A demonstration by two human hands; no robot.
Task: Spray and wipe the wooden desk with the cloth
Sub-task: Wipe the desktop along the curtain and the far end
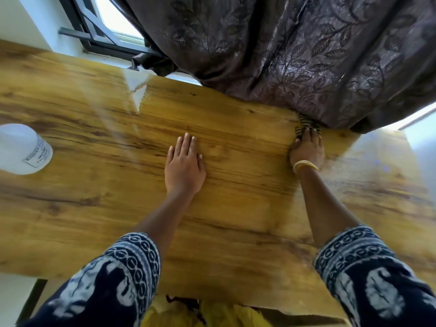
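A person leans over a wooden surface [99, 208] set beneath a window [113, 22], both arms stretched forward across the grain. The left hand [185, 166] lies flat near the middle of the surface, its grip spread, fingers straight and palm down on the wood, holding nothing. The right hand [306, 148] reaches to the far edge, where its fingers press down on a striped cloth [305, 125] (only a small bunched part shows beyond the fingertips); the fingers look extended over the cloth rather than curled round it. The cloth sits at the foot of a dark, leaf-patterned curtain [295, 55] that hangs down onto the back edge of the surface and touches it there. A pale bangle [305, 165] circles the right wrist. Well apart from both hands, at the left edge of view, stands a white bottle [22, 148] with a printed label, blurred and partly cut off. Sleeves [113, 279] of dark blue fabric with white patterning cover both forearms. Window light glares off the wood in pale streaks.
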